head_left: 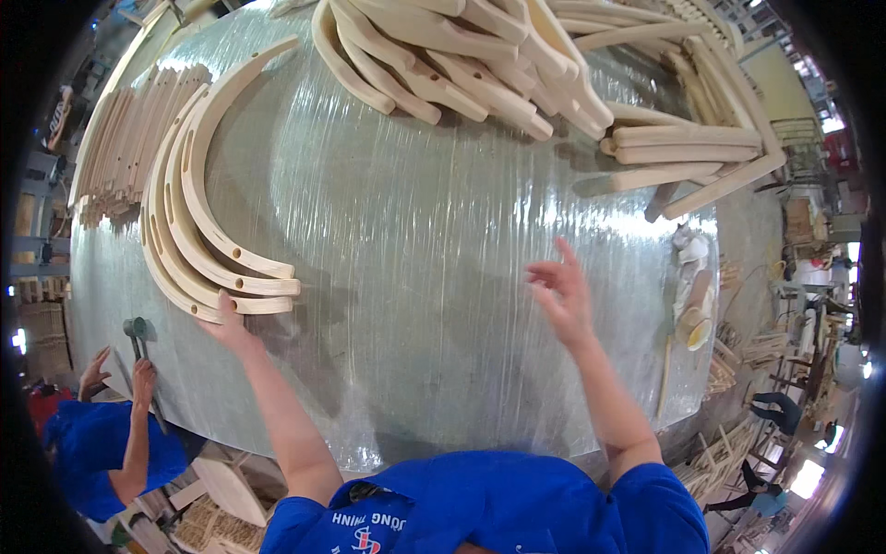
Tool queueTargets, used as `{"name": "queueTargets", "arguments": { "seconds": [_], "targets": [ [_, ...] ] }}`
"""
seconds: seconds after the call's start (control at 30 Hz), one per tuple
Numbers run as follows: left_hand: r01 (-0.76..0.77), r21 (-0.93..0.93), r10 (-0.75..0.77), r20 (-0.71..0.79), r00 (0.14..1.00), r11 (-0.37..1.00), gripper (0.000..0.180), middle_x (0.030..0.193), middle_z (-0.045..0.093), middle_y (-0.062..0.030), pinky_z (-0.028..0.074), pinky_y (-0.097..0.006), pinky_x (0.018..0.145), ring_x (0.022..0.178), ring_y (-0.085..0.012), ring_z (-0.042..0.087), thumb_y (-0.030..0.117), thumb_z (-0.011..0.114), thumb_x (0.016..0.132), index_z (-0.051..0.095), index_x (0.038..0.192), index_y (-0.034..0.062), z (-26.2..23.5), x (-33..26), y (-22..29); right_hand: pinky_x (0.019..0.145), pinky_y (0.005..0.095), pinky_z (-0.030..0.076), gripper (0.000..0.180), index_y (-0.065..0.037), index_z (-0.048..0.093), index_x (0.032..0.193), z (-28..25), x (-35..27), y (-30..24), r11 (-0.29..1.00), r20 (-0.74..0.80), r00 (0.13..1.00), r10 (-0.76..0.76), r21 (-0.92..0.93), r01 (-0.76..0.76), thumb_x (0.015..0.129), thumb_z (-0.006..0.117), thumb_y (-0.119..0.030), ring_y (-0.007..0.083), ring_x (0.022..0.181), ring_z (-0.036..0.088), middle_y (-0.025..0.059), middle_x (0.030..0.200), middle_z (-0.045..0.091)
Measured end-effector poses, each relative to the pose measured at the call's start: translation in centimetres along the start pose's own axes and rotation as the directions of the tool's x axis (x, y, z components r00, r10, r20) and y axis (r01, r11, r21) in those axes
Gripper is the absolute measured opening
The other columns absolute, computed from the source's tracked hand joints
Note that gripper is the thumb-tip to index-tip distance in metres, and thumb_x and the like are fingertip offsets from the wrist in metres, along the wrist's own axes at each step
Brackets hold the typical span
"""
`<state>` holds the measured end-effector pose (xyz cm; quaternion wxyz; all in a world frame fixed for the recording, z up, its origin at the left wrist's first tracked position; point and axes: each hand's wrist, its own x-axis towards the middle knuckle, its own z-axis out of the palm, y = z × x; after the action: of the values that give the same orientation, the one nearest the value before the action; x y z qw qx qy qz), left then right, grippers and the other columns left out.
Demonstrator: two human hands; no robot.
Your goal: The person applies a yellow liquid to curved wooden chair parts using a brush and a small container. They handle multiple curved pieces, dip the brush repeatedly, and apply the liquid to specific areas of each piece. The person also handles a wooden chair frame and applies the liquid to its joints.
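Observation:
Curved wooden chair parts (195, 175) with drilled holes and slots lie nested together at the left of the table. My left hand (228, 330) grips the nearest curved part (263, 306) by its near end, thumb on top and fingers partly hidden beneath the wood. Over the bare table to the right, my right hand (564, 294) is held in the air, its fingers apart and holding nothing. No part lies close to that hand.
A film-covered table (415, 277) spans the view. Shaped wooden pieces (443, 55) are heaped at the far side, more wooden bars (688, 143) at far right, thin slats (138, 138) at far left. A cup (699, 334) lies at the right edge. A co-worker (120, 452) holds a mallet (136, 329) at left.

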<state>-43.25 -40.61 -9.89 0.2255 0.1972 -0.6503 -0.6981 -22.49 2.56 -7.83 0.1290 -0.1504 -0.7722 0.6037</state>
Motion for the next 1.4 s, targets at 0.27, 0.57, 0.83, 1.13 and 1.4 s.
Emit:
{"name": "queueTargets", "arguments": {
  "seconds": [0.27,0.57,0.83,1.13,1.4],
  "targets": [
    [-0.015,0.275,-0.002,0.059,0.998,0.961,0.06,0.122,0.049,-0.0155,0.047,-0.035,0.086,0.107,-0.0238,0.053,-0.004,0.063,0.074,0.034,0.126,-0.0043,-0.7,4.3,1.1,0.079,0.0273,0.045,0.07,-0.004,0.024,0.142,-1.9,-2.9,-0.5,0.951,-0.09,0.983,0.162,0.282,-0.13,0.077,0.053,-0.001,0.015,0.086,0.057,0.0089,0.106,0.06],
    [-0.103,0.216,0.104,0.006,0.995,0.971,0.063,0.118,0.043,-0.0199,0.045,-0.035,0.09,0.107,-0.0251,0.051,-0.001,0.066,0.069,0.029,0.12,-0.0067,2.5,1.4,-0.2,0.077,0.0274,0.047,0.069,-0.004,0.026,0.141,0.6,-0.5,-1.7,0.915,-0.003,0.993,0.118,0.389,-0.108,0.077,0.053,-0.003,0.0146,0.085,0.058,0.0106,0.101,0.061],
    [-0.328,0.478,0.291,0.151,0.945,0.815,0.076,0.121,0.043,-0.0256,0.039,-0.038,0.094,0.108,-0.0317,0.048,0.016,0.073,0.064,0.033,0.122,-0.0138,8.7,10.4,-1.5,0.077,0.0288,0.048,0.065,-0.003,0.029,0.14,1.4,-1.0,-4.3,0.914,0.06,0.994,0.094,0.389,-0.11,0.079,0.052,-0.002,0.0157,0.085,0.058,0.0117,0.1,0.061],
    [-0.183,0.553,0.041,0.258,0.965,0.813,0.058,0.117,0.056,-0.0161,0.039,-0.036,0.092,0.104,-0.0265,0.053,0.03,0.062,0.084,0.045,0.124,-0.0082,4.7,15.7,4.7,0.077,0.0259,0.045,0.043,-0.002,0.048,0.127,-8.4,-8.3,-4.1,0.998,-0.214,0.977,-0.024,-0.06,0.011,0.084,0.054,-0.003,0.0114,0.085,0.057,0.0056,0.097,0.062],
    [-0.36,0.519,0.059,0.508,0.859,0.775,0.025,0.092,0.062,-0.0071,0.045,-0.03,0.077,0.083,-0.0163,0.056,0.021,0.058,0.088,0.06,0.105,0.003,-0.9,-12.5,-1.1,0.075,0.0257,0.044,0.025,0.0,0.057,0.112,-19.0,-23.7,-0.5,0.913,-0.636,0.772,-0.006,-0.318,-0.255,0.089,0.054,-0.007,0.0118,0.08,0.054,0.0045,0.088,0.059]
  ]
}}
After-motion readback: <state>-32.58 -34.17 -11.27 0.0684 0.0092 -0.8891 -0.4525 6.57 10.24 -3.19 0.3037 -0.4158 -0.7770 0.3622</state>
